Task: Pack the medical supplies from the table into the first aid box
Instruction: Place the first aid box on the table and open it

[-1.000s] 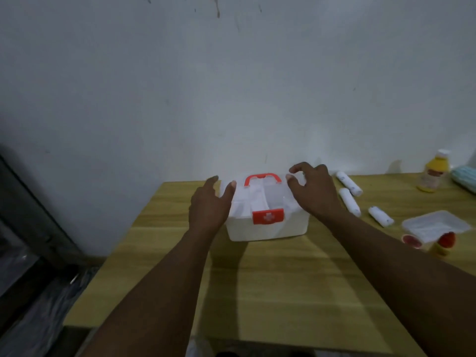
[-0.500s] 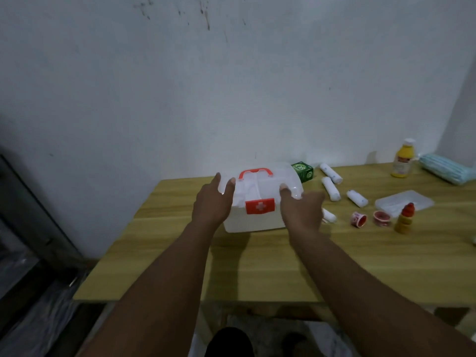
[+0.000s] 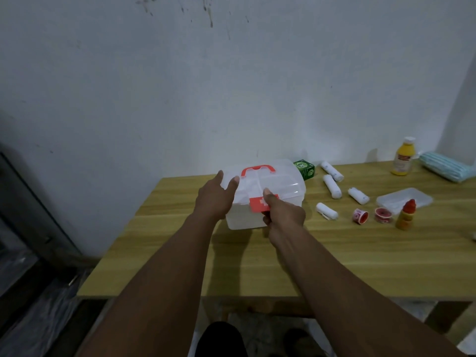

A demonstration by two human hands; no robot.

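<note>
Beside one first aid box [image 3: 262,191] lie four bandage rolls [image 3: 332,186].

Looks like a plain spare room in somebody's home or a small back room, nothing like a proper clinic: there's just a bare whitewashed wall [image 3: 231,86] with dark drip stains near the top and a cheap wood-grain table [image 3: 334,253] pushed up against it. Off to the left the floor is dark, with what seems to be crumpled plastic sheeting [image 3: 38,318] and a dark frame leaning there, though it's too dim to tell exactly. Lighting is low and bluish, and there's no shelving or signage in view.
</note>
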